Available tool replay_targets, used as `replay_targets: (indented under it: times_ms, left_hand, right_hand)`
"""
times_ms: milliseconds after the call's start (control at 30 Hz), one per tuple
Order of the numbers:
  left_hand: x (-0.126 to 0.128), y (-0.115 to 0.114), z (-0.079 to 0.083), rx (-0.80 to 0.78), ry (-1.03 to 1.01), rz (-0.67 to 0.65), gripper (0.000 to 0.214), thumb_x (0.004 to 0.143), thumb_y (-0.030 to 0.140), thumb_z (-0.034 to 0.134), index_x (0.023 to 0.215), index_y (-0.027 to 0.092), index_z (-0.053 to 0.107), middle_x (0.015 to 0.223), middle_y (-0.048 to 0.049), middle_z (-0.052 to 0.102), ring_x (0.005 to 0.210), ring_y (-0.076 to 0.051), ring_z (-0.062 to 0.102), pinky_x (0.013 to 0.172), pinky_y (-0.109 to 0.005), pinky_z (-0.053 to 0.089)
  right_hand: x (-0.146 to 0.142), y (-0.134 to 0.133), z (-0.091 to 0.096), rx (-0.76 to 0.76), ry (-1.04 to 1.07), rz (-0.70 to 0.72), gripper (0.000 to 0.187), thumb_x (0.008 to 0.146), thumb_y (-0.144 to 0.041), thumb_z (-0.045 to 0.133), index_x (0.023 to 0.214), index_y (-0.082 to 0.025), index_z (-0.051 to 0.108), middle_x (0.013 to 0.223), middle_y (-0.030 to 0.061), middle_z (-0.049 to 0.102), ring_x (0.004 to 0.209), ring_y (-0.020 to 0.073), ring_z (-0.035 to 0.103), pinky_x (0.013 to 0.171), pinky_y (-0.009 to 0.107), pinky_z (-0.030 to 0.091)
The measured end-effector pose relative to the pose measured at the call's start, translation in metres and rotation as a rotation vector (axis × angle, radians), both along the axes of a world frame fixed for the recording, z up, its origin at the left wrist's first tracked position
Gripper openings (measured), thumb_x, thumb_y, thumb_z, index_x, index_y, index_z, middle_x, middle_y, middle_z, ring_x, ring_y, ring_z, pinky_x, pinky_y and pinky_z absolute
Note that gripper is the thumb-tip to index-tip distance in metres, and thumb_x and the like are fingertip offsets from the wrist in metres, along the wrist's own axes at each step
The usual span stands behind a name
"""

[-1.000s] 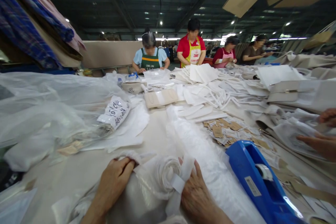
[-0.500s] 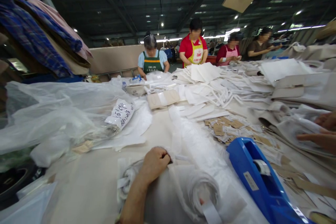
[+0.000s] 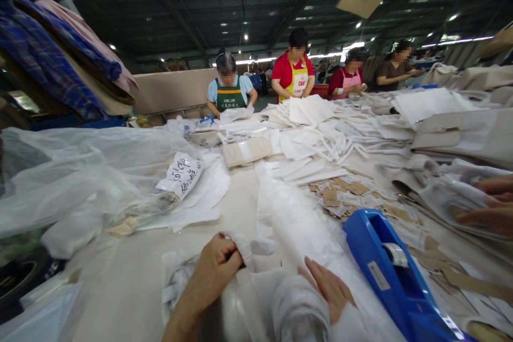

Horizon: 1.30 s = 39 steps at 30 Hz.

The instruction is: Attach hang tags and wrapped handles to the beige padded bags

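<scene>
A pale grey fabric bundle (image 3: 261, 299) with a rolled end lies before me at the bottom of the head view. My left hand (image 3: 212, 272) is closed over its upper edge, thumb against curled fingers. On the bundle's right side, my right hand (image 3: 329, 286) has its fingers stretched out and close together. Its fingertips are over a strip of clear plastic bags (image 3: 296, 214); whether they touch it I cannot tell. Further right stands a blue tape dispenser (image 3: 387, 272) with a roll of clear tape.
Brown and white tags (image 3: 344, 192) are strewn beyond the dispenser. Another person's hands (image 3: 491, 200) handle a beige bag at the right edge. A taped beige bundle (image 3: 246, 151), white pieces and plastic sheeting (image 3: 88, 165) cover the far table. Several co-workers stand behind it.
My right hand has come into view beside the bundle. My left hand has shifted left and down, still gripping the edge. The bundle's rolled end has turned and sunk lower.
</scene>
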State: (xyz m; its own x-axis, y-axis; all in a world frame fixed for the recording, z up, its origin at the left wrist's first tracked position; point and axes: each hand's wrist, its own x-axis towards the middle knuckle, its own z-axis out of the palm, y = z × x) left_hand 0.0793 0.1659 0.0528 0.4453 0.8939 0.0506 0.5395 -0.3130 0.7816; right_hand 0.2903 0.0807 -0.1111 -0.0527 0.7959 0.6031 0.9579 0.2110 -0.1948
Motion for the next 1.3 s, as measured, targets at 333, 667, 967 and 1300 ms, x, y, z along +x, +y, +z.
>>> replay_targets:
  times_ms: [333, 667, 967, 1300]
  left_hand:
    - [-0.007, 0.000, -0.008, 0.066, 0.151, 0.070, 0.030, 0.074, 0.030, 0.041, 0.054, 0.020, 0.060, 0.066, -0.0049, 0.064, 0.077, -0.022, 0.056, 0.072, -0.031, 0.043]
    - [-0.027, -0.012, -0.014, 0.225, 0.242, 0.129, 0.031, 0.079, 0.027, 0.040, 0.054, 0.022, 0.057, 0.063, -0.0036, 0.063, 0.073, -0.022, 0.056, 0.070, -0.035, 0.042]
    - [-0.024, -0.022, -0.019, 0.332, 0.232, -0.068, 0.026, 0.081, 0.022, 0.039, 0.064, 0.024, 0.060, 0.067, -0.0039, 0.066, 0.068, -0.021, 0.059, 0.073, -0.039, 0.043]
    - [0.001, -0.017, -0.046, 0.592, 0.224, -0.102, 0.022, 0.069, 0.011, 0.043, 0.073, 0.020, 0.063, 0.070, -0.0051, 0.067, 0.070, -0.021, 0.061, 0.065, -0.033, 0.044]
  right_hand:
    - [-0.053, 0.129, 0.036, -0.354, -0.041, 0.171, 0.035, 0.087, -0.038, 0.057, 0.119, -0.024, 0.059, 0.130, 0.0091, 0.056, 0.126, 0.0303, 0.044, 0.104, 0.057, 0.027]
    - [-0.057, 0.114, 0.065, -0.409, 0.051, 0.432, 0.040, 0.084, -0.028, 0.061, 0.123, -0.022, 0.055, 0.088, 0.0009, 0.071, 0.080, 0.0136, 0.065, 0.073, 0.021, 0.046]
    - [-0.093, 0.139, 0.086, -0.456, 0.011, 0.439, 0.017, 0.084, -0.017, 0.054, 0.093, -0.023, 0.068, 0.080, 0.0012, 0.073, 0.076, 0.0176, 0.068, 0.062, 0.022, 0.041]
    - [-0.110, 0.187, 0.134, -0.453, -0.165, 0.572, 0.021, 0.086, -0.014, 0.047, 0.091, -0.018, 0.067, 0.087, 0.0067, 0.072, 0.081, 0.0199, 0.066, 0.063, 0.024, 0.041]
